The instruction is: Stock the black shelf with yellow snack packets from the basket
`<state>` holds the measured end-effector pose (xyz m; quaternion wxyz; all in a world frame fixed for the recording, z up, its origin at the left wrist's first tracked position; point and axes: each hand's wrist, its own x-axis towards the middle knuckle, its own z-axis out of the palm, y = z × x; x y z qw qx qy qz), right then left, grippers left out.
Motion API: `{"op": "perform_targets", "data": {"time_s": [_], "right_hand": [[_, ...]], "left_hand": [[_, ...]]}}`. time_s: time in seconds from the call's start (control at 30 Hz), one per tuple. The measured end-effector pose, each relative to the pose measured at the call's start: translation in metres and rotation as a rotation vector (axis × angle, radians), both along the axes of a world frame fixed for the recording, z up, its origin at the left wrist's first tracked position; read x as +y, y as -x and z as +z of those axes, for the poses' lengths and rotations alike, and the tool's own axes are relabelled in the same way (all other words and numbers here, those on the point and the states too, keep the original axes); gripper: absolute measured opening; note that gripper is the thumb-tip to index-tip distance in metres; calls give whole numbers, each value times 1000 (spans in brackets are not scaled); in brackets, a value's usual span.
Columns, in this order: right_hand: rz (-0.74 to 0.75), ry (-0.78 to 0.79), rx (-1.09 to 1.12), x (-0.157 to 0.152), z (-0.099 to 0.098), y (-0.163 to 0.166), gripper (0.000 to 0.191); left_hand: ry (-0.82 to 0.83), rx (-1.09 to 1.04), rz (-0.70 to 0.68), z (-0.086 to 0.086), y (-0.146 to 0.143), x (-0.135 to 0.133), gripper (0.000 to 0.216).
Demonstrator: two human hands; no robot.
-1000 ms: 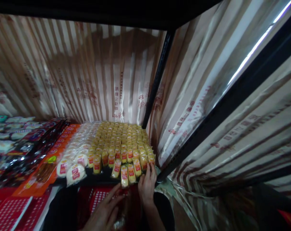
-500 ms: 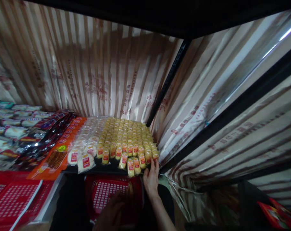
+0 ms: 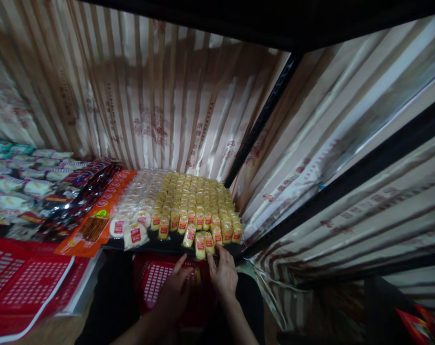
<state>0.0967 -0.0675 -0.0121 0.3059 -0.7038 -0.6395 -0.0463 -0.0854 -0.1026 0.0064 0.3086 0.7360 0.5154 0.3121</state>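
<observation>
Rows of small yellow wrapped cakes (image 3: 196, 191) with red labels fill the right end of a black shelf. My right hand (image 3: 223, 275) is at the shelf's front edge, its fingers apart and the tips at or close to the foremost cakes (image 3: 200, 245). Whether they touch is hard to tell. Over the red basket (image 3: 154, 282) between my legs is my left hand (image 3: 175, 287), fingers stretched toward the shelf edge and nothing visible in them. Something yellowish lies in the basket, dim and partly hidden. White round wrapped cakes (image 3: 135, 235) sit left of the yellow ones.
An orange snack bag (image 3: 91, 230) and dark shiny bags (image 3: 68, 196) lie farther left on the shelf. A second red basket (image 3: 27, 282) with a white handle stands at the left. Black shelf posts (image 3: 264, 120) and striped curtains (image 3: 174, 96) bound the back and right.
My right hand has moved left and slightly down along the front row of yellow cakes. My left hand has risen from the basket toward the shelf edge. The view has shifted slightly.
</observation>
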Motion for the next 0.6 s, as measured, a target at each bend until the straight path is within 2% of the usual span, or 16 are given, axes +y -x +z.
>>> {"op": "perform_targets", "data": {"time_s": [0.1, 0.27, 0.43, 0.6], "right_hand": [[8, 11, -20, 2, 3, 4, 40], [15, 2, 6, 6, 3, 5, 39], [76, -29, 65, 7, 3, 8, 34], [172, -57, 174, 7, 3, 16, 34]], "left_hand": [[-7, -1, 43, 4, -8, 19, 40], [84, -30, 78, 11, -23, 44, 45], [26, -72, 90, 1, -32, 46, 43], [28, -195, 210, -7, -30, 48, 45]]}}
